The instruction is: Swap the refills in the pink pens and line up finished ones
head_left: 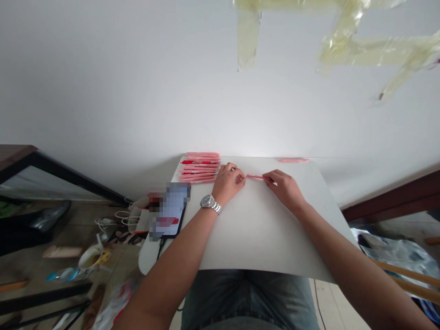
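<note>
My right hand [282, 187] pinches the right end of a slim pink pen [255, 177], which lies nearly level just above the table [261, 229]. Close to the pen's left tip is my left hand [227, 182], its fingers curled together and a watch on the wrist. A small reddish piece [238, 179] shows between the left thumb and fingers, too small to name. To the left, a row of pink and red pens [199, 167] lies side by side, partly behind my left hand. One more pink pen [294, 160] rests alone by the wall.
A phone [172, 213] with a cable plugged in lies on the table's left side. The wall [137, 91] rises right behind the table, with yellowish tape [247, 41] on it. Cables, a cup [91, 257] and a bottle [68, 275] are down at the left.
</note>
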{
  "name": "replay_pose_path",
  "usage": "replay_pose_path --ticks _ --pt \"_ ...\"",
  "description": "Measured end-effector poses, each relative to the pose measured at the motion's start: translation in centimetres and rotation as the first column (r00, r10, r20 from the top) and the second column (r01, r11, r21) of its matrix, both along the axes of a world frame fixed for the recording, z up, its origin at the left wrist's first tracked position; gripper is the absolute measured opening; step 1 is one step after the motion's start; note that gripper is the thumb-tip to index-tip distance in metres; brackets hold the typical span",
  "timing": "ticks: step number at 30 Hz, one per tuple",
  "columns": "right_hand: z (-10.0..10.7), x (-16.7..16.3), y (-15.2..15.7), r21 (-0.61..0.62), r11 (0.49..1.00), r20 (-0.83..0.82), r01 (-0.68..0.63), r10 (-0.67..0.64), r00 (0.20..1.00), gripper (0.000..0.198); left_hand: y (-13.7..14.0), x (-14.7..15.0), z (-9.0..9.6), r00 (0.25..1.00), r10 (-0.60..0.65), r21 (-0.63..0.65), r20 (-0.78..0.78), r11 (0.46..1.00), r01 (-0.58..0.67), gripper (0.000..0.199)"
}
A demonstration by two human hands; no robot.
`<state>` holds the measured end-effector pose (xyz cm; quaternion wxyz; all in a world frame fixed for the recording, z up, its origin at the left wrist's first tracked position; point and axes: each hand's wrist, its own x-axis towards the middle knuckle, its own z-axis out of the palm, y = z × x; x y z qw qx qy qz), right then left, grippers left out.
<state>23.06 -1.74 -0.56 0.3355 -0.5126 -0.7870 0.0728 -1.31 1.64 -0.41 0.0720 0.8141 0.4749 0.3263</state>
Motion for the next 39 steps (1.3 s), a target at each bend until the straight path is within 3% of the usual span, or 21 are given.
replay_pose_path --ticks 10,24,39 --pt "-0.4 -0.3 0.1 -0.016 1.000 0.005 -0.016 0.016 1.000 0.020 0.1 -0.1 -0.1 1.000 -0.006 -0.018 0.025 1.000 0.006 0.003" --pt "-0.2 0.0 0.1 0.012 1.000 -0.038 -0.028 0.029 0.999 0.021 0.3 -0.3 0.2 0.993 0.043 -0.038 0.113 0.999 -0.039 0.012" --pt "0.5 -0.1 -0.4 0.033 0.998 -0.138 -0.062 0.066 0.988 0.021 0.1 0.1 0.3 0.992 -0.086 -0.051 0.089 0.995 0.091 0.014"
